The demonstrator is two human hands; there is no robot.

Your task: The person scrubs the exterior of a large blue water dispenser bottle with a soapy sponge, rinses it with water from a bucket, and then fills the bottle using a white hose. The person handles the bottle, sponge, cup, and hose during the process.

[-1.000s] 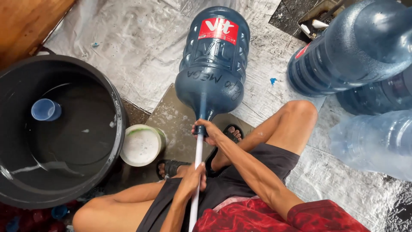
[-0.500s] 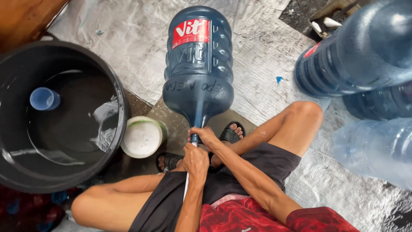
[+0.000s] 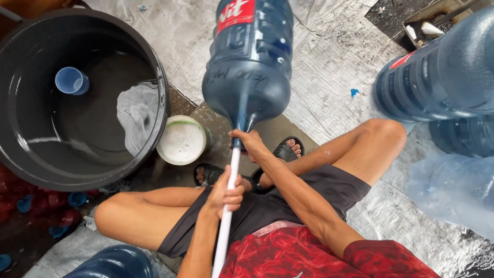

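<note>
Wet grey tarp floor (image 3: 329,67), crowded with blue jugs (image 3: 442,72) and a black tub (image 3: 77,98) of water. Jug (image 3: 249,62) tipped neck-down between sandalled feet, white rod (image 3: 229,201) inside; left hand (image 3: 226,193) closed on rod, right hand (image 3: 249,144) gripping at neck. Could slip or roll on wet sheeting if grip loosens.

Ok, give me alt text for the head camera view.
A seated person's left hand and right hand grip a white pole pushed into the neck of a big blue water jug, beside a black tub of water.
</note>
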